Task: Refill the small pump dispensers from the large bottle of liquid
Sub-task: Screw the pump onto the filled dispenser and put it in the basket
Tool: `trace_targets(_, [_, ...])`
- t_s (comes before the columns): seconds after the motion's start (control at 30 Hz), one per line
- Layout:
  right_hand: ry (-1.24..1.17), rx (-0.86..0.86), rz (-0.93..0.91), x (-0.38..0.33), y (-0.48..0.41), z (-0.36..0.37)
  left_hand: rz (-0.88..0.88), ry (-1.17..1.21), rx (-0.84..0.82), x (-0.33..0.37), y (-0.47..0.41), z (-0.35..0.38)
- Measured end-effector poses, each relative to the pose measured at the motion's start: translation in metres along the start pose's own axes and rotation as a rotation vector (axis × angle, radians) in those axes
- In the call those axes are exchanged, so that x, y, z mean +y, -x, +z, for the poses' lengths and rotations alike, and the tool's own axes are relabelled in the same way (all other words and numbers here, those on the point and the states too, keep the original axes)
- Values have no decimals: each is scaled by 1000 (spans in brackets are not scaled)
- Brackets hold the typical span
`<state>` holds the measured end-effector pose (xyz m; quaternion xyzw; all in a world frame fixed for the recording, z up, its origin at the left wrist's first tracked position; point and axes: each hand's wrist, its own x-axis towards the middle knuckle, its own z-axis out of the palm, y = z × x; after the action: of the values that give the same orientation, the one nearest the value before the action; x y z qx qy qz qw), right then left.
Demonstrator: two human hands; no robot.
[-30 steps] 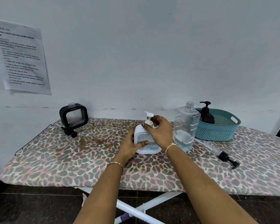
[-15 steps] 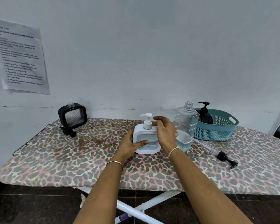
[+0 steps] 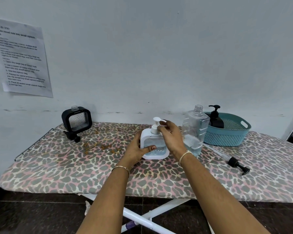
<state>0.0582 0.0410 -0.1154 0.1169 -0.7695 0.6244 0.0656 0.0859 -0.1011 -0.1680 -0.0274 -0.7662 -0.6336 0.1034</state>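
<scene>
A white square pump dispenser stands at the middle of the ironing board, part full of pale blue liquid. My left hand grips its left side, thumb across the front. My right hand curls round the white pump head and its collar. Just to the right stands the large clear bottle, uncapped, with a little liquid at the bottom. A black square dispenser without its pump stands at the back left.
A teal basket at the back right holds a black pump bottle. A loose black pump with its tube lies right of the large bottle. A small black pump part lies by the black dispenser. The board's front edge is close.
My right hand has shifted round the white pump head, whose nozzle has turned from pointing left to pointing right. My left hand keeps its hold on the dispenser body.
</scene>
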Motion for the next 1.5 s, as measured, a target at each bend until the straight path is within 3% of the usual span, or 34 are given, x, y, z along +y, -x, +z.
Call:
trace_targets(0.1, [-23, -180, 30, -1, -1, 3, 6, 6, -12, -3, -2, 0])
trace_targets(0.3, [23, -7, -35, 2, 3, 5, 2, -13, -8, -4, -1, -1])
trace_targets(0.47, [123, -113, -49, 5, -3, 7, 8, -19, -10, -5, -2, -1])
trace_targets(0.6, [381, 64, -80, 10, -9, 13, 15, -26, -3, -9, -4, -1])
trace_targets(0.7, [396, 136, -101, 4, -9, 13, 3, -5, -7, -10, -4, -2])
trace_targets(0.83, [221, -118, -70, 4, -11, 4, 8, -4, -21, -12, -6, -3])
trace_targets(0.97, [206, -315, -59, 3, -11, -9, 8, -11, -26, -15, -7, -3])
trace_targets(1.03, [250, -314, -80, 3, -13, -11, 5, -8, -18, -15, -8, -3])
trace_targets(1.27, [335, -61, -140, 5, -20, -5, 7, -15, -9, -15, -9, -3])
trace_targets(1.5, [257, -339, -100, -2, -27, -19, -31, 14, -38, -10, -10, -5])
